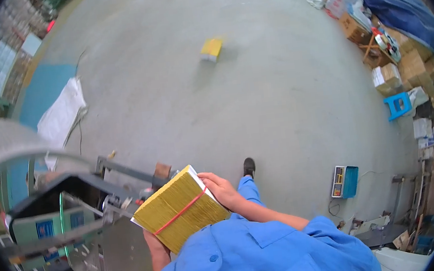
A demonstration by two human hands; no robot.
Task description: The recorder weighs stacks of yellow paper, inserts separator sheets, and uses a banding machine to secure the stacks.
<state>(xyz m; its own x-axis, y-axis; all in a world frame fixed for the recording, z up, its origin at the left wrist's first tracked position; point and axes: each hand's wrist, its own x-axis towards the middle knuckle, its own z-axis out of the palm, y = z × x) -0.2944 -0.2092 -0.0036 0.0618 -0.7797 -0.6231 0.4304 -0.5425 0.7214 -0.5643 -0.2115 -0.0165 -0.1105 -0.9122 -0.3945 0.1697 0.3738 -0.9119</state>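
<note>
My feed's got the right hand and left hand holding the yellow stack, left fingers hidden, maybe curled underneath.

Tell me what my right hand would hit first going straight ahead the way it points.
The yellow bundle: your right hand rests against its white edge. Beyond that, the line seems to lead roughly toward the brown block, though depth is unclear from this one view.

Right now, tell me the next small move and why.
Probably a step toward the yellow block on the floor ahead: the left hand and right hand hold the red-banded yellow bundle from opposite sides, and the dark shoe points forward.
</note>
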